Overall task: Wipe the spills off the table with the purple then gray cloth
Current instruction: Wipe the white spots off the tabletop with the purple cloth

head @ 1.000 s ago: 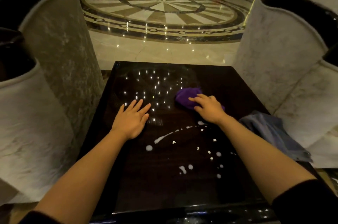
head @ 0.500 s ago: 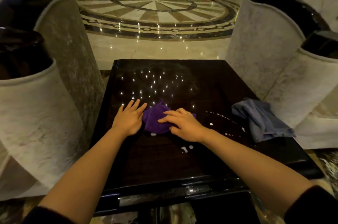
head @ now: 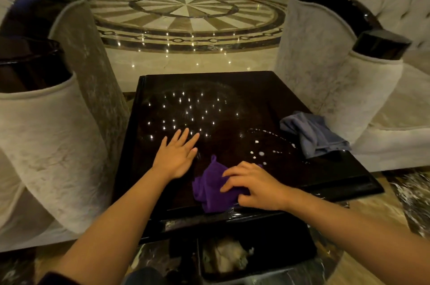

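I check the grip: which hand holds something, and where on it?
The right hand presses the purple cloth's right side; the left hand holds nothing.

Pale upholstered armchairs with glossy dark trim flank the scene, one at left [head: 53, 135] and a tufted one at right [head: 349, 56]. Beyond them, a polished marble floor [head: 186, 68] carries a circular sunburst medallion [head: 186, 8] reflecting ceiling lights.
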{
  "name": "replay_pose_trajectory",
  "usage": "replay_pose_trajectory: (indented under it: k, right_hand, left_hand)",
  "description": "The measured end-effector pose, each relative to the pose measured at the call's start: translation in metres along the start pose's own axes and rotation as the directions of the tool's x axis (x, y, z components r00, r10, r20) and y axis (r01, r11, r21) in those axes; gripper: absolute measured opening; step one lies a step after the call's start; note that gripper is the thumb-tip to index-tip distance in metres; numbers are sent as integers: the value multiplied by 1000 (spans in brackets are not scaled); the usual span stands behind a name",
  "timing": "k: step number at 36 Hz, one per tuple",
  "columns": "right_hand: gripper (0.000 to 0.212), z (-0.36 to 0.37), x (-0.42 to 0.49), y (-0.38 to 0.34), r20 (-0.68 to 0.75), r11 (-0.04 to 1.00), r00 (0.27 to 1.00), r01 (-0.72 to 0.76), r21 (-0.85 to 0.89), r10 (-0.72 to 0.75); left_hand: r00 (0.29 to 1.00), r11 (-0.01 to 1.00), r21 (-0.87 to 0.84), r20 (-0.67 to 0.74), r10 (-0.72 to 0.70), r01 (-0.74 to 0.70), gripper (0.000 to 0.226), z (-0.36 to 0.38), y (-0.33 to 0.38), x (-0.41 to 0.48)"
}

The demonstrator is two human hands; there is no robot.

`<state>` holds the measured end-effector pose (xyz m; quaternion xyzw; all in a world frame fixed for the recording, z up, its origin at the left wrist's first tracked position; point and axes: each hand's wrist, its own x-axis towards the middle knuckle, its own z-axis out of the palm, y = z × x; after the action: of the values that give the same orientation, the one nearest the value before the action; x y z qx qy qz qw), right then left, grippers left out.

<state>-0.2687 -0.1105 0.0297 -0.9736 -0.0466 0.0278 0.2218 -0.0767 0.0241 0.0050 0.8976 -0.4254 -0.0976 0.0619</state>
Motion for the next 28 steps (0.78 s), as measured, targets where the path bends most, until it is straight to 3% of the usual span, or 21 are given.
replay_pose_trajectory:
  k: [4,10,18,23,28]
  right_hand:
    - [33,-2,-31,-7,41,1000,999,15,-25,-14]
    - [32,-17,-59,-14,69,997,997,-23,77,18]
    - [32,-84,-36,12,-261,978,960,-44,204,98]
    - [42,-106,12,52,-373,931,881,-173,322,293]
    - [53,-99,57,103,-304,895,843,-399,198,443]
  left_hand:
    - [1000,1000,-18,1,-25,25,51,1,4,-2]
    - [996,996,-7,-2,-92,92,52,5,-1,-4]
    - [994,994,5,3,-112,112,52,8,-1,-3]
    - [994,994,9,0,-108,108,51,10,-4,-3]
    - [994,994,17,-16,-111,111,52,12,-4,-3]
